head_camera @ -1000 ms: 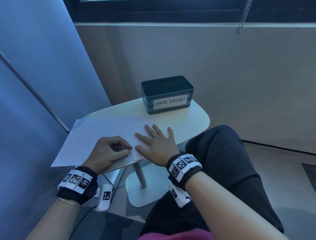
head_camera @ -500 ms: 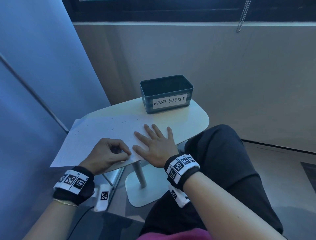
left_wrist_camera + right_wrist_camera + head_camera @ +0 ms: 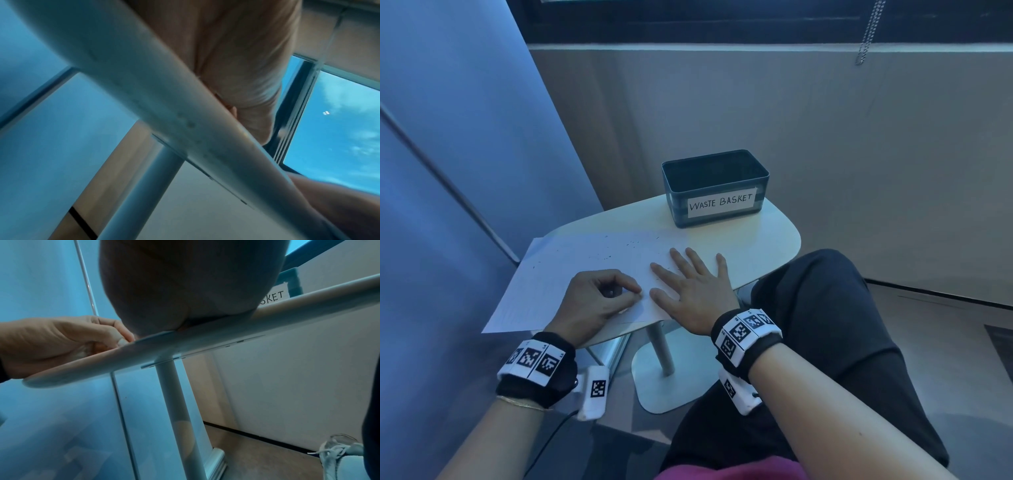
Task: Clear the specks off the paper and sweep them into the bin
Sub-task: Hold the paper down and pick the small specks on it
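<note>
Right hand (image 3: 697,289) lies flat with fingers spread on the near right part of the paper (image 3: 571,270), while the left hand (image 3: 594,301) rests just beside it, fingers curled, thumb and fingertips pinched together on the sheet. Dark specks (image 3: 631,244) dot the paper's far side. Beyond, the bin (image 3: 714,186) labelled "WASTE BASKET" stands on the desk (image 3: 767,236).

Dim, blue-tinted light fills all three views, the head view bending straight lines at its edges, both wrist views soft and smeared up close.
</note>
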